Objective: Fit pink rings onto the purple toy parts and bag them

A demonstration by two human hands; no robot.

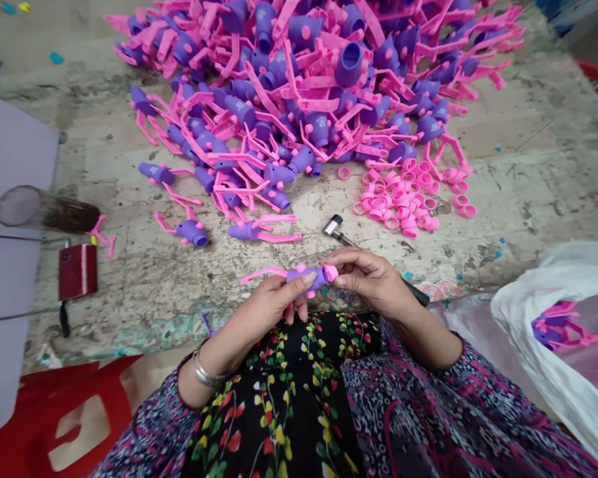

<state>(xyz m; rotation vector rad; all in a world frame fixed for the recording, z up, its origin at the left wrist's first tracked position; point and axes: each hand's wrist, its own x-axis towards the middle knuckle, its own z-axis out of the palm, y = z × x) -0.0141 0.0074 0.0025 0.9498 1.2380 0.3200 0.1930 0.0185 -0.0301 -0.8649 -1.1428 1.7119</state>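
Note:
My left hand [269, 309] grips a purple moulded plastic part [303, 277] with pink runner arms reaching out to the left. My right hand [369, 280] pinches a pink plastic ring [330, 272] against the open end of that part. A small metal-headed hammer [335, 227] lies on the floor, and its dark handle runs under my right wrist. Ahead spreads a large heap of similar purple-and-pink parts [279, 86]. A smaller pile of loose pink rings [403, 206] sits to its right, beyond my hands.
A white plastic bag [553, 345] at the right holds a purple-and-pink part. On the left are a clear cylinder [44, 209] with dark contents and a dark red box [78, 271]. A red stool [64, 425] sits at lower left on the worn concrete floor [528, 179].

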